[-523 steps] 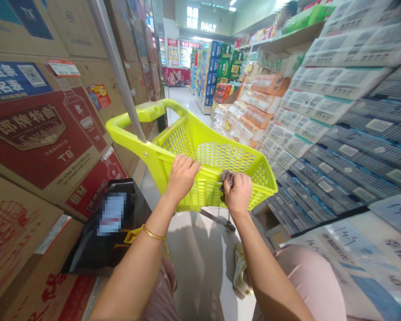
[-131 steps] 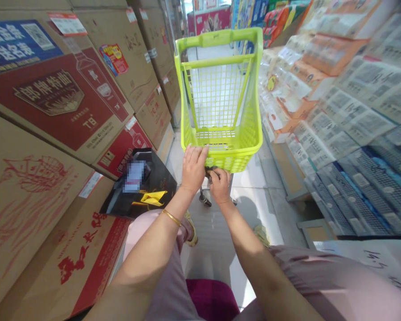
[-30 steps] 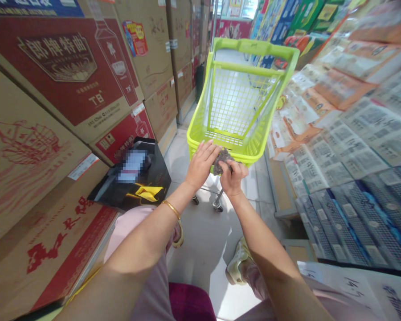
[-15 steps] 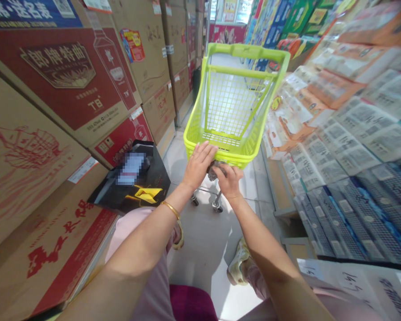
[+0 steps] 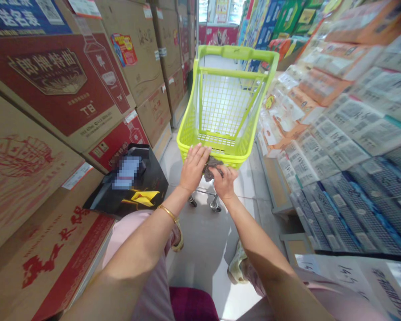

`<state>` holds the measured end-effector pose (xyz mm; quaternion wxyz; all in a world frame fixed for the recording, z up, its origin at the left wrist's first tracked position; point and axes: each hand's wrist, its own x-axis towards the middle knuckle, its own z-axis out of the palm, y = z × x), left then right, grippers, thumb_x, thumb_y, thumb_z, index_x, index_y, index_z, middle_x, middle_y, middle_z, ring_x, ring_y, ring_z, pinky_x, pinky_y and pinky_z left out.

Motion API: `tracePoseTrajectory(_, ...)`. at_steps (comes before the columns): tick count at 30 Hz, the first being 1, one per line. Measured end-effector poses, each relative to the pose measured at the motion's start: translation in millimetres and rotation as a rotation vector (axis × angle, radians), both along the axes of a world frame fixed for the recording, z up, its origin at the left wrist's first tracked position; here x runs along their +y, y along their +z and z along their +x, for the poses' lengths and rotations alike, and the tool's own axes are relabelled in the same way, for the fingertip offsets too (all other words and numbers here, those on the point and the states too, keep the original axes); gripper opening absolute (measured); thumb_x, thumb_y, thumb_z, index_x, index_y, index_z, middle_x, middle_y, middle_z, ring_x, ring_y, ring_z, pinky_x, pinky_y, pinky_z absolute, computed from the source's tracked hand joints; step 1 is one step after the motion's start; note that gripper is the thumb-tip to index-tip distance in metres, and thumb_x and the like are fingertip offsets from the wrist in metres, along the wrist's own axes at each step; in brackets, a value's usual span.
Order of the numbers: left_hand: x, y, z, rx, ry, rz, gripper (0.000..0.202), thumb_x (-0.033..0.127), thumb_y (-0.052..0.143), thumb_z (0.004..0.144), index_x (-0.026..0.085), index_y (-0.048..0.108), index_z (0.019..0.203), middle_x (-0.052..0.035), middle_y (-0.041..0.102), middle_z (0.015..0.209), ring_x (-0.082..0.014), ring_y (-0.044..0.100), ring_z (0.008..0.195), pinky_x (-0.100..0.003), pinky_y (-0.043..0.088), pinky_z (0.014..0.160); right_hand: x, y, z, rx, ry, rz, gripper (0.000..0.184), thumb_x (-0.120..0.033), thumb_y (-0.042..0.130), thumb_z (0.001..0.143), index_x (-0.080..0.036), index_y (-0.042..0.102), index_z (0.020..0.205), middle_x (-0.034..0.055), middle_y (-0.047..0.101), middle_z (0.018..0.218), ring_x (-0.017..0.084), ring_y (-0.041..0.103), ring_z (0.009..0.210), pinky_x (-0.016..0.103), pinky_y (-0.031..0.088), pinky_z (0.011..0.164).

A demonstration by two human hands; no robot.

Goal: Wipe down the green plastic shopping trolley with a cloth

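A lime-green plastic shopping cart stands in front of me, its near basket rim facing my hands. My left hand lies on the left part of that rim, fingers stretched out and pointing forward. Just to its right, my right hand has its fingers curled around a crumpled grey-brown cloth. The cloth is pressed against the basket's outer face below the rim. Part of it is hidden behind the right fingers. Inside, the basket's mesh shows no goods.
Stacked cardboard cartons wall the left side. A black bag with a yellow ribbon stands by my left knee. Packaged goods fill shelves on the right. The cart's casters rest on pale floor tiles.
The cart and both hands sit slightly further left in view. More of the cloth shows between my hands. My left hand stays on the rim.
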<state>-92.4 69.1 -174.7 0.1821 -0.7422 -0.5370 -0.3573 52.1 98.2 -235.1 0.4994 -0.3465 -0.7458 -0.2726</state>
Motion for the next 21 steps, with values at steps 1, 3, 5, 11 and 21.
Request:
tracePoseTrajectory(1,0.3,-0.2,0.3,0.001,0.004,0.008,0.039,0.017,0.035,0.096,0.017,0.045,0.133,-0.0115,0.056,0.131,-0.0206,0.039,0.135,-0.045,0.028,0.115,-2.4,-10.4,0.3,-0.021,0.010,-0.030,0.018,-0.022,0.055,0.087,-0.033,0.069,0.091,0.0001,0.061,0.093,0.014,0.044,0.088,0.029,0.031,0.081)
tracePoseTrajectory(3,1.0,-1.1,1.3,-0.005,0.015,0.020,0.039,0.016,0.036,0.095,0.016,0.046,0.133,-0.0121,0.057,0.130,-0.0210,0.040,0.135,-0.046,0.028,0.115,-7.3,-27.4,1.1,-0.069,0.026,-0.065,0.018,-0.020,0.056,0.086,-0.032,0.069,0.089,0.0002,0.062,0.092,0.015,0.043,0.088,0.029,0.030,0.079)
tracePoseTrajectory(5,1.6,-2.1,2.2,-0.013,0.020,0.015,0.039,0.015,0.037,0.095,0.017,0.046,0.133,-0.0123,0.057,0.131,-0.0209,0.040,0.135,-0.046,0.028,0.115,-11.0,-35.6,1.8,-0.099,0.012,-0.069,0.019,-0.018,0.056,0.085,-0.031,0.070,0.087,0.0004,0.063,0.091,0.016,0.042,0.088,0.029,0.030,0.077)
tracePoseTrajectory(11,-0.1,-4.1,4.7,-0.046,0.025,0.011,0.040,0.014,0.035,0.095,0.017,0.045,0.133,-0.0124,0.054,0.134,-0.0219,0.036,0.137,-0.047,0.029,0.115,-5.5,1.7,4.2,0.011,-0.108,0.040,0.020,-0.020,0.054,0.087,-0.033,0.070,0.087,0.0016,0.060,0.093,0.016,0.043,0.093,0.030,0.033,0.084)
tracePoseTrajectory(21,-1.9,-5.2,8.1,-0.109,0.011,0.020,0.041,0.016,0.034,0.095,0.018,0.042,0.135,-0.0096,0.052,0.136,-0.0209,0.032,0.139,-0.044,0.028,0.116,-0.2,34.7,-3.3,0.130,-0.007,0.074,0.020,-0.017,0.055,0.086,-0.032,0.068,0.088,0.0011,0.056,0.099,0.015,0.042,0.093,0.031,0.032,0.084)
